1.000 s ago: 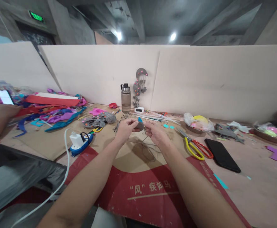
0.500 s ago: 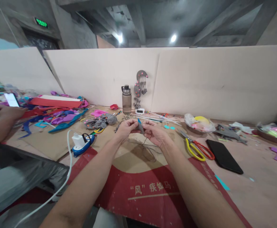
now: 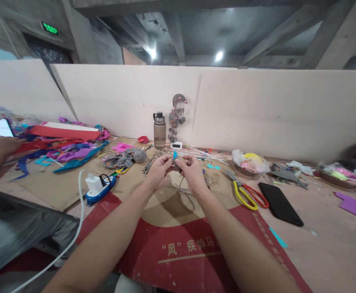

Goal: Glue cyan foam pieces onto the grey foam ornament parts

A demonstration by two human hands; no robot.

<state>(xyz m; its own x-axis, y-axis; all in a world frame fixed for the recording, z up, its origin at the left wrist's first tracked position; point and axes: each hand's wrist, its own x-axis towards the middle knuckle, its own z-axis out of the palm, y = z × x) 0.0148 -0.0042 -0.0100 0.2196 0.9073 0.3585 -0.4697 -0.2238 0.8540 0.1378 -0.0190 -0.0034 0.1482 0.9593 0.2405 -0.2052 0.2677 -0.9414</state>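
Between my two hands, above the brown and red paper sheet [image 3: 184,254], is a small grey piece that looks like felt, with a blue piece [image 3: 174,155] sticking up at its top. My left hand [image 3: 159,171] pinches it from the left with thumb and fingertips. My right hand [image 3: 193,171] grips it from the right, thumb pressed near the blue piece. The fingers cover much of the grey part. A grey cord [image 3: 190,199] hangs below my hands and curls over the paper.
Scissors [image 3: 245,195] with yellow and red handles and a black phone [image 3: 280,203] lie to the right. A blue power strip [image 3: 100,193] with a white cable sits left. Behind stand a bottle [image 3: 159,132] and a small clock [image 3: 176,145]. Another person's hand [image 3: 1,146] holds a phone far left.
My right thumb has moved up over the piece near the blue part. The grey piece is turned and more covered by fingers. The view has shifted slightly.
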